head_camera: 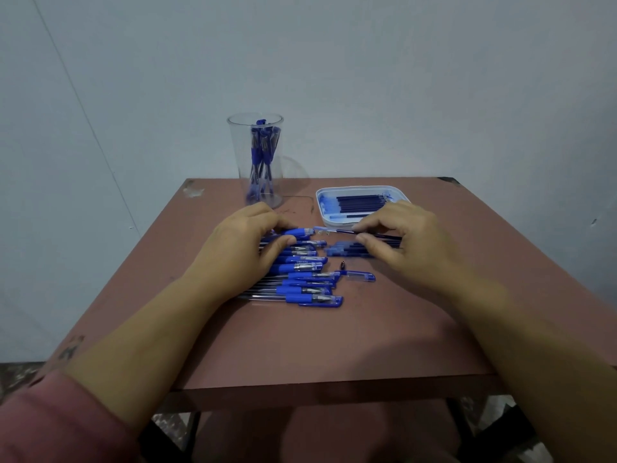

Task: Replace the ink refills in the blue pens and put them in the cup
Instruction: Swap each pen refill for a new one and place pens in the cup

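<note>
1. At frame centre the left hand (247,242) curls its fingers round a blue pen (295,232), above the row of pens (300,279).
2. The right hand (397,238) pinches a thin refill (344,231); its tip seems to meet the pen's open end.
3. The cup (255,155), upper centre, holds pens; the refill tray (362,203) sits to its right.

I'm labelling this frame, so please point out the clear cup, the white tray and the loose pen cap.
clear cup (241,155), head view, bare left wall.
white tray (360,188), head view, far rim.
loose pen cap (360,277), head view, middle of the cap.
</note>
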